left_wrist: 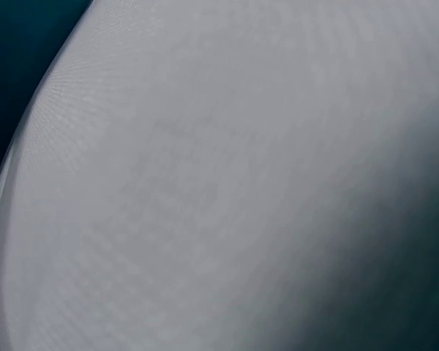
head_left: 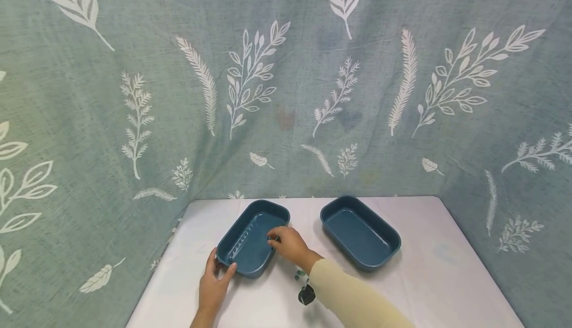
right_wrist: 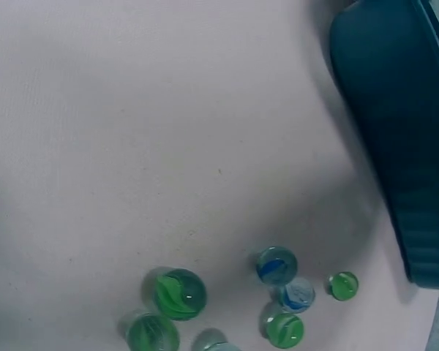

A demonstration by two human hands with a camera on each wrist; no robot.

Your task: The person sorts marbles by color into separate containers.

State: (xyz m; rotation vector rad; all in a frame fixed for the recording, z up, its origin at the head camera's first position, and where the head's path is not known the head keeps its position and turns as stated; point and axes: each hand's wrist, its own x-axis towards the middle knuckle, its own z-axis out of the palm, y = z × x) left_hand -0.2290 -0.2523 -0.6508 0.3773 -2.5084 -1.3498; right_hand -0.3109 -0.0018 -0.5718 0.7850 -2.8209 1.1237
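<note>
My left hand (head_left: 213,286) grips the near left corner of a blue oblong tray (head_left: 256,272), thumb over the rim and fingers outside. Above the right side of this tray is my right hand (head_left: 288,243), its thumb and fingertips pinching a small blue marble (head_left: 269,238), mostly hidden by the fingers. A small dark round thing (head_left: 230,260) lies inside the tray's near left corner, beside a wavy pale streak along the floor. Below the right forearm, green and clear marbles (head_left: 300,274) rest on the table. Neither wrist view shows the fingers at work.
A second blue tray (head_left: 366,263) stands to the right on the white table (head_left: 424,278). Near my right sleeve is a dark roundish thing (head_left: 306,295). Several glass marbles (right_wrist: 180,294) lie loose in the right wrist view. Leaf-patterned cloth (head_left: 286,159) encloses the back and sides.
</note>
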